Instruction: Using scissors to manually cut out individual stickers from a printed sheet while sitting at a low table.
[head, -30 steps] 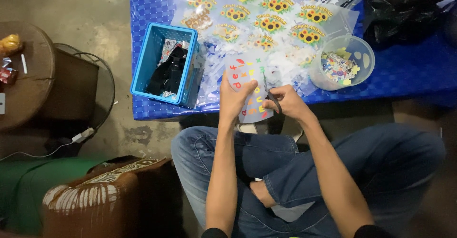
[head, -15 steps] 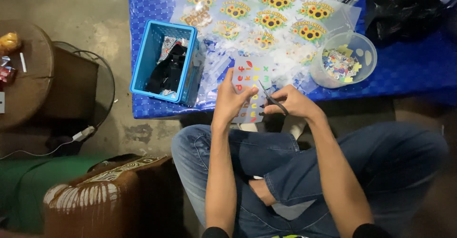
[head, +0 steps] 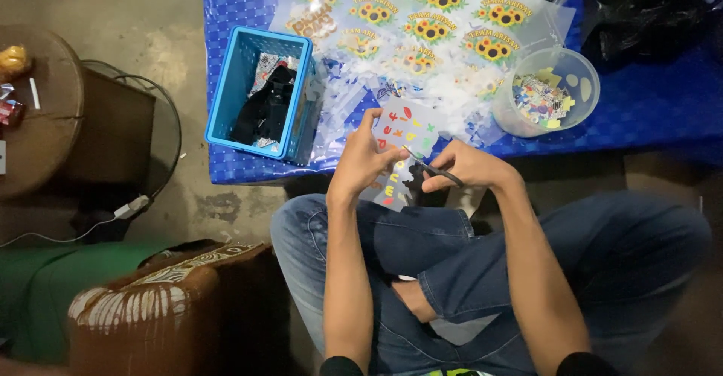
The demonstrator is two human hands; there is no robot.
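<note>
Above the crossed denim legs, the left hand is gripping a sticker sheet while the right hand is closing on dark scissors. Behind, a round clear bowl is holding paper scraps, and a blue slatted basket is holding dark cloth on the blue desk.

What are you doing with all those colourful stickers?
A person sits cross-legged at a low blue table. The left hand holds a sheet of small colourful shapes, and the right hand works scissors at its edge. On the table lie sunflower sticker sheets, a clear bowl of cut pieces and a blue basket.
</note>
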